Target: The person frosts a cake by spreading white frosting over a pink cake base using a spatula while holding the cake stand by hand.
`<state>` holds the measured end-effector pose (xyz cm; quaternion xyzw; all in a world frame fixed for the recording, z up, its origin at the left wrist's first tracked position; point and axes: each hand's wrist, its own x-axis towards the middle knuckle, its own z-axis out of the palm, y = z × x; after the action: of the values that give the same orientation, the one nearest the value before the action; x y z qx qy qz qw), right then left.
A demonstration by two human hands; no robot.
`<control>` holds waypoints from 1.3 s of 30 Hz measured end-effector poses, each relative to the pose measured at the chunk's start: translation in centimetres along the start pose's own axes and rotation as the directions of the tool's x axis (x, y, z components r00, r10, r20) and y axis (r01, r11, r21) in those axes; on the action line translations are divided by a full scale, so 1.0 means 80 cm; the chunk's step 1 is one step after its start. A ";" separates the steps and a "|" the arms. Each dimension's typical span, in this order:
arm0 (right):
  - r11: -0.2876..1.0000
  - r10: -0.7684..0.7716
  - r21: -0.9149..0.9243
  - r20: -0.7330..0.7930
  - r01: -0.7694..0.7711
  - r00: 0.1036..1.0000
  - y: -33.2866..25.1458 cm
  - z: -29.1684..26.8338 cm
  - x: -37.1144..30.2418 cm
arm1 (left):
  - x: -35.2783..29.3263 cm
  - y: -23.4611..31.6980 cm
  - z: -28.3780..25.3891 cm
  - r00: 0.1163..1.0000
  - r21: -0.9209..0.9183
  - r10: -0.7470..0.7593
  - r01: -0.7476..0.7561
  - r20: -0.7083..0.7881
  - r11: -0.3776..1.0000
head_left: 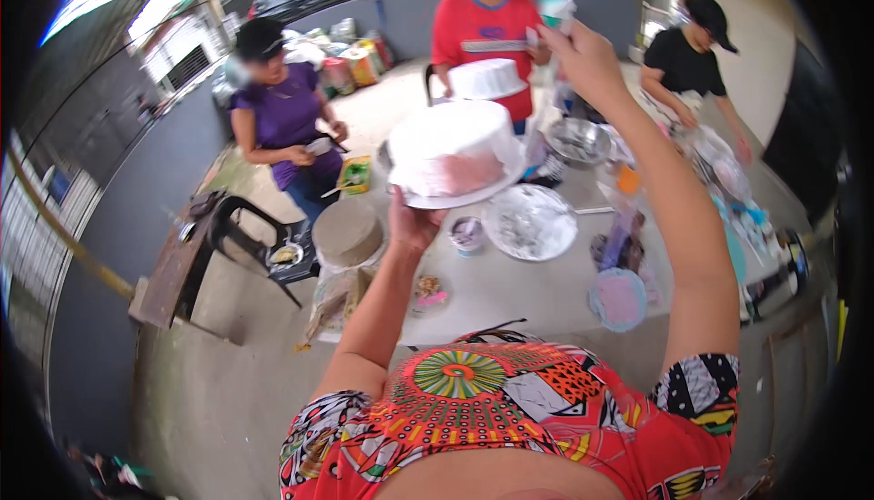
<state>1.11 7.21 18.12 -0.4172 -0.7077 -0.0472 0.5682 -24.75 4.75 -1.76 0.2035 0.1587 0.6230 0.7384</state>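
Observation:
My left hand [415, 227] supports a round board from below. On it sits a large round cake [448, 140] coated in smooth white frosting, with a pinkish patch low on its near side. My right hand [588, 61] is raised high at the upper right, its fingers closed around something slim and pale that is too blurred to name. Below the lifted cake, on the table, are a white plate smeared with cream [530, 222] and a small tub with purple contents [467, 235]. A bare greyish round cake [348, 231] stands at the table's left side.
Across the grey table [537, 295] lie a silver bowl [581, 140], a pink-and-blue round lid [618, 300] and a yellow tub [355, 175]. Another white cake [485, 79] is near a person in red. Two more people stand left and right. A black chair [264, 236] is on the left.

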 end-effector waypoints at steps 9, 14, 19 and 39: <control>0.994 0.052 0.094 0.116 -0.063 0.992 -0.035 0.007 0.015 | -0.012 -0.005 0.019 0.992 -0.028 -0.038 0.042 0.118 0.999; 0.980 0.108 0.161 0.037 -0.113 0.993 -0.043 -0.025 0.026 | -0.004 -0.005 -0.002 0.991 -0.019 -0.028 0.031 0.131 0.999; 0.995 0.062 0.082 0.008 -0.063 0.998 -0.012 -0.021 0.011 | 0.010 0.013 -0.031 0.977 -0.091 -0.023 0.044 0.213 0.995; 0.975 0.125 0.183 0.040 -0.130 0.991 -0.012 -0.019 -0.042 | 0.020 -0.003 0.036 0.983 -0.067 -0.032 0.045 0.179 0.997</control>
<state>1.67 3.94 16.18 -0.4079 -0.6886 0.0611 0.5965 -22.81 5.99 0.66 0.2288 0.0737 0.5930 0.7685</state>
